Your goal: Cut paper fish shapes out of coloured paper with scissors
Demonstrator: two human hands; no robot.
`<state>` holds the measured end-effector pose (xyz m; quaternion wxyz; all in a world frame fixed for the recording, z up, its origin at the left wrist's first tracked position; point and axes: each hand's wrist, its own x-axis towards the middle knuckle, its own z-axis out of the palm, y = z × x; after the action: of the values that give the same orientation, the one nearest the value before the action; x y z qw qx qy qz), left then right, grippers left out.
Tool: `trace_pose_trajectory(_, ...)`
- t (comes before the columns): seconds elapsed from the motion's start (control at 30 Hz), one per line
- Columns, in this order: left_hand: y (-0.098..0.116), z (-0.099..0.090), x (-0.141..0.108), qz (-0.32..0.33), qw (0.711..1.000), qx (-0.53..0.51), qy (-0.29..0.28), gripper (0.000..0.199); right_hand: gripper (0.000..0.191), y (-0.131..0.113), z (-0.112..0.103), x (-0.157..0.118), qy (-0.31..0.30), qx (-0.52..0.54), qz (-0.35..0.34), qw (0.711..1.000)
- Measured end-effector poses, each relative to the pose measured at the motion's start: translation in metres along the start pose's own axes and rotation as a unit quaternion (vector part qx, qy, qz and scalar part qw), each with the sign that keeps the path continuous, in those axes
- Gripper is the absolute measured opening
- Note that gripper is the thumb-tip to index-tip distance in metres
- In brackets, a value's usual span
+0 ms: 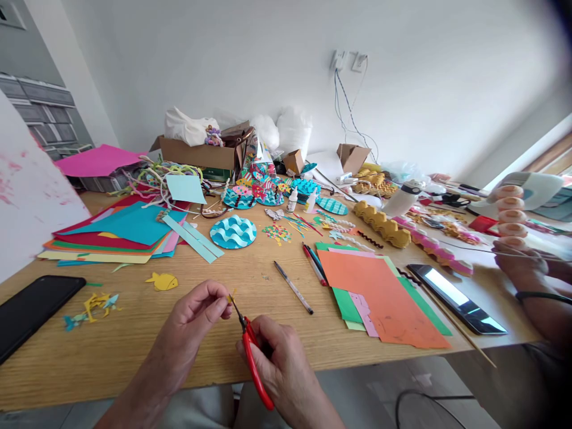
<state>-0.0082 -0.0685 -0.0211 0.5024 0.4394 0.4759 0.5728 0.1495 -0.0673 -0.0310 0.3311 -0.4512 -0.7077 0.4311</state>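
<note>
My right hand [279,357] is wrapped round the red handles of a pair of scissors [252,363], whose dark blades point up and left. Between thumb and fingertips, my left hand [201,316] pinches a small piece of yellow paper [231,296], mostly hidden by the fingers. The scissor tips touch or nearly touch that piece. A yellow paper fish [162,281] lies flat on the table beyond my left hand. Farther left is a little heap of yellow and blue paper scraps [95,307]. A pen [294,287] rests on the wood ahead of my right hand.
Coloured paper sheets [120,226] are stacked at left, near a black phone [38,307]. Orange and green sheets [379,292] lie at right, beside a tablet [456,298] and a thin stick. A blue wavy disc [233,231] is mid-table. Another person's hand [521,256] holds an egg-carton strip [510,214].
</note>
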Motion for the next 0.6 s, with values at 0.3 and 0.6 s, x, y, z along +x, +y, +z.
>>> trace_pose_trajectory(0.3,0.0011,0.0008,0.0013,0.001,1.000,0.001,0.011,0.010,0.024,0.0013,-0.0009,0.0001,-0.005,-0.011,-0.003,1.000)
trace_pose_trajectory(0.6,-0.0006,-0.0069,0.0025,-0.002,1.000,0.025,0.012,0.010,0.027,0.0046,-0.0023,0.0005,-0.010,-0.044,-0.005,0.999)
